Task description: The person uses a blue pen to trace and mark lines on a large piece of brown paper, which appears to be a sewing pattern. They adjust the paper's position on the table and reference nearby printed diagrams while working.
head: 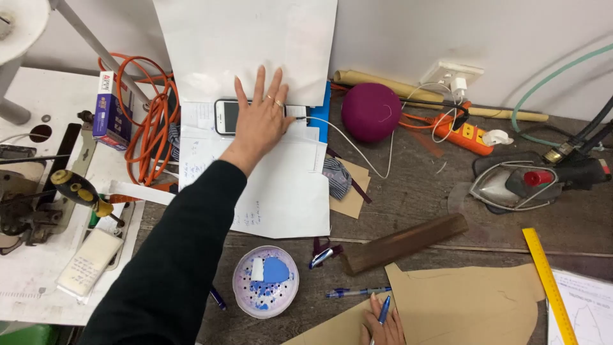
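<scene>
Left hand (260, 118) lying flat, fingers spread, over a white phone (227, 116); right hand (382, 327) gripping a blue pen (383, 311).
Phone half hidden, sitting on papers (281, 191) near the workbench's (408, 185) back edge; right hand cropping off at the bottom edge on brown card (472, 303). Count: two pens, one phone.

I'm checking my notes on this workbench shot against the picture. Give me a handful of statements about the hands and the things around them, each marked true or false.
1. The left hand lies flat over a white phone. True.
2. The right hand holds a red marker. False: it holds a blue pen.
3. The small bowl holds blue and white pieces. True.
4. The yellow ruler lies left of the bowl. False: it lies far to the right, by the tan paper pattern.
5. A purple cushion sits near the wall. True.
</scene>
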